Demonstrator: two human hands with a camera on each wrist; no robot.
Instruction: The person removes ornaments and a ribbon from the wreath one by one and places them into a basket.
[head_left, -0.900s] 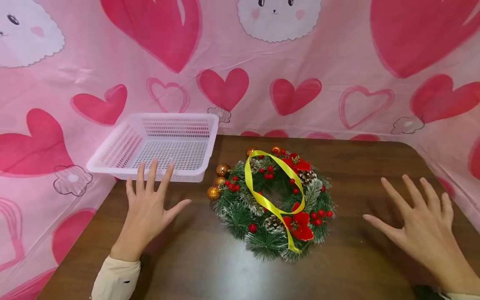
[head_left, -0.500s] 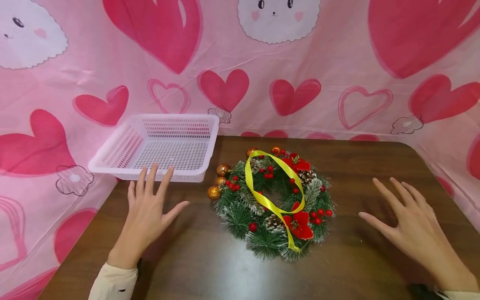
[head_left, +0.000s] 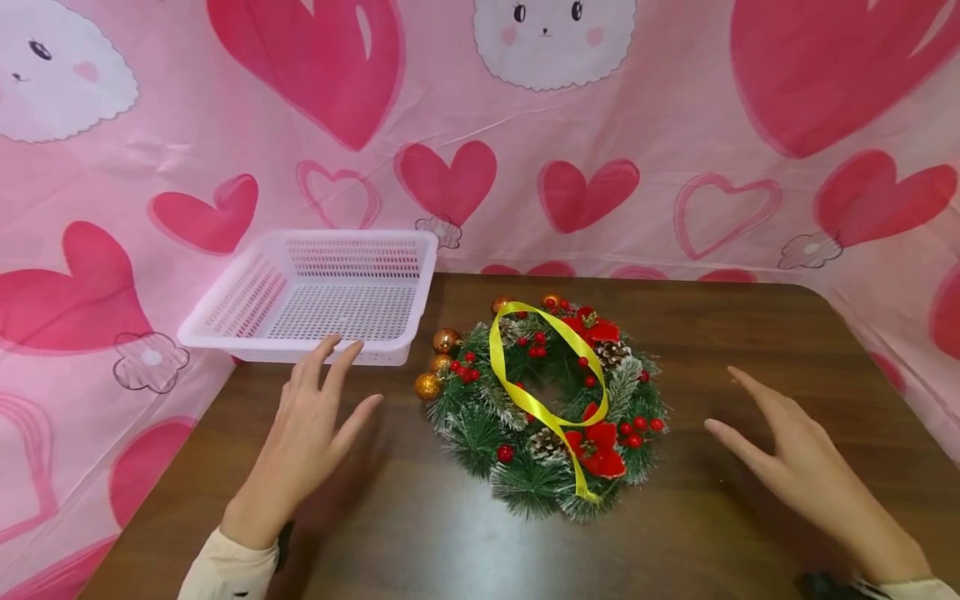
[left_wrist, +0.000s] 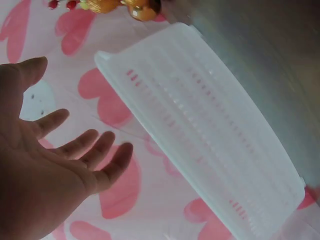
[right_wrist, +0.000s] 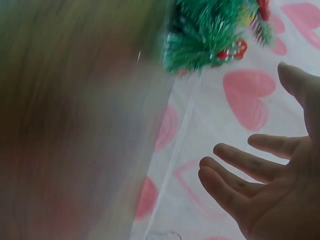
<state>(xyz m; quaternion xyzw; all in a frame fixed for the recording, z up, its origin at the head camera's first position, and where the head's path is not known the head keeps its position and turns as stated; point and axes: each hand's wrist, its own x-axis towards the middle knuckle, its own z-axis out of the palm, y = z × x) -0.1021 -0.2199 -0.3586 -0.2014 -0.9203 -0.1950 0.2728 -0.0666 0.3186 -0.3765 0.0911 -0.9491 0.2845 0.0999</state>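
A green Christmas wreath lies on the brown table, decked with red flowers, red berries, pine cones and gold balls. Across its top a yellow ribbon forms a loop with one tail toward the front. To the wreath's left, my left hand hovers over the table with fingers spread, holding nothing; in the left wrist view its palm faces the basket's side. On the wreath's other side my right hand is held above the table, thumb apart from the fingers, also holding nothing. Neither hand touches the wreath.
A white plastic basket with slotted walls stands at the table's back left, nothing visible inside it. Behind the table hangs a pink cloth printed with hearts, which also runs along the left and right sides.
My right hand has moved left, closer to the wreath, and turned more edge-on. My left hand has turned slightly, its fingers less spread. The wreath, ribbon and basket have stayed in place.
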